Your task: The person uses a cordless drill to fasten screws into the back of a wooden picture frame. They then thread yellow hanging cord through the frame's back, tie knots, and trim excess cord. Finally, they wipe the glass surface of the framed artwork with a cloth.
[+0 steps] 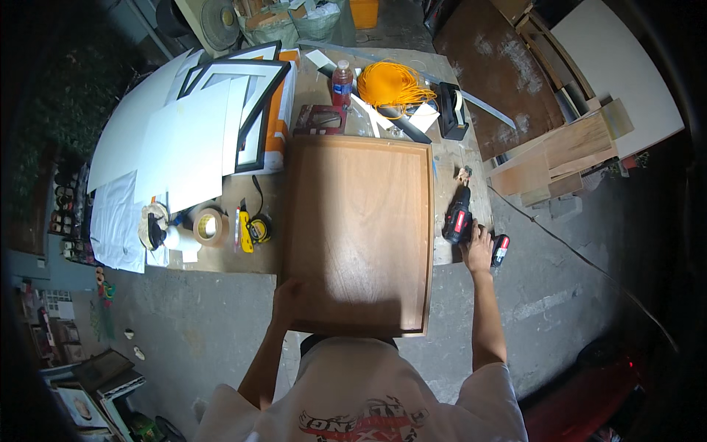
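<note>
A large shallow wooden tray, brown with a raised rim, lies on the worktable with its near end overhanging the front edge. My left hand grips its left side close to the near corner; shadow hides part of the fingers. To the right of the tray, a black and red cordless drill rests on its side on the tabletop, its bit pointing away from me. My right hand is closed round the drill's handle, between the body and the battery. Small light-coloured bits lie by the drill's tip.
Left of the tray are a yellow tape measure, a yellow utility knife, a tape roll and white boards with black frames. Behind it stand a bottle, an orange cord coil and a tape dispenser. Wooden panels lean at right.
</note>
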### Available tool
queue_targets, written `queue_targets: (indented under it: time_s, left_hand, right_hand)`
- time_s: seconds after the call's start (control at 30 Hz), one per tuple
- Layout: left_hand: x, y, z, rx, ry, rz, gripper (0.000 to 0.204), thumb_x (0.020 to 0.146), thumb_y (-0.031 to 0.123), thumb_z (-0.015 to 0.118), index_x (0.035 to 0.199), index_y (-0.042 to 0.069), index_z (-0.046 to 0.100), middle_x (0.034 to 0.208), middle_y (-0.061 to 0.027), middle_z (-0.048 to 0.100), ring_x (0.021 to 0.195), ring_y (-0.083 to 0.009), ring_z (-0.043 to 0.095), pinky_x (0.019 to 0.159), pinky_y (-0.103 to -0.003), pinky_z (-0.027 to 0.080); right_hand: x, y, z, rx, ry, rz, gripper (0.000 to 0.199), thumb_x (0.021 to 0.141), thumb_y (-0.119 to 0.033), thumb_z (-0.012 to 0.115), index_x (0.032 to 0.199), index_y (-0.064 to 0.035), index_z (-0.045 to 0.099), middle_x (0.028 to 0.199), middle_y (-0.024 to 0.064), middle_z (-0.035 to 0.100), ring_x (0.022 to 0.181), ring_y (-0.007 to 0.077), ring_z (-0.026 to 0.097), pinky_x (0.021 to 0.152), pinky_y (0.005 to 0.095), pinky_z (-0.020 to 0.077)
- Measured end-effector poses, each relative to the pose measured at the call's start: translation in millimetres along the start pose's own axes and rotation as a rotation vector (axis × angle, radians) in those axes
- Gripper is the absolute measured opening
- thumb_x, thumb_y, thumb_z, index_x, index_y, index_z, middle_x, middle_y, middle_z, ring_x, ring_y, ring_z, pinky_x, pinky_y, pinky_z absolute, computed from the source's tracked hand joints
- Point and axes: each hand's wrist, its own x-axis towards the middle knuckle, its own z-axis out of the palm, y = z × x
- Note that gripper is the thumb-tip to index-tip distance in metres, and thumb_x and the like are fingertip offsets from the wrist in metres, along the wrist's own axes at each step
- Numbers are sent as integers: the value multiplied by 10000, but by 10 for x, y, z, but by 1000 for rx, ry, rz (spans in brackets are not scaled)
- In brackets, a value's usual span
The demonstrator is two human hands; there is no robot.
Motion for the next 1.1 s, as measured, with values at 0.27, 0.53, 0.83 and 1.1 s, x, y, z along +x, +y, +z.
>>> queue_targets:
  time_s: [0.27,0.53,0.83,1.1]
  left_hand:
    - [-525,81,11,-14,-1,-155,253,940,232,676,1076,22,715,990,-208,727,961,-375,706,824,-439,550]
    - [-1013,88,-53,-81,222,-394,147,941,129,682,1010,6,726,969,-141,754,893,-262,735,783,-379,572]
    - [-1565,164,28,-65,347,-649,136,940,140,690,955,15,742,904,-114,759,805,-218,734,734,-348,581]
    - [-1464,197,75,-142,301,-626,171,947,192,703,977,29,746,911,-93,762,810,-195,726,710,-335,569]
  right_hand:
    - [907,-1041,-788,188,308,-431,445,899,-183,673,1297,-31,546,1228,236,554,1124,440,543,953,522,461]
    - [3548,-2091,-366,-291,228,-572,418,972,-138,481,1384,-64,478,1448,120,514,1334,282,489,1110,466,392]
    - [4563,-2544,360,-442,79,-519,414,1014,-214,419,1416,-146,491,1348,75,581,1314,283,503,1149,508,327]
    - [4561,-2427,-487,-272,435,-537,359,959,-169,493,1304,-148,592,1245,101,640,1174,319,580,971,518,439]
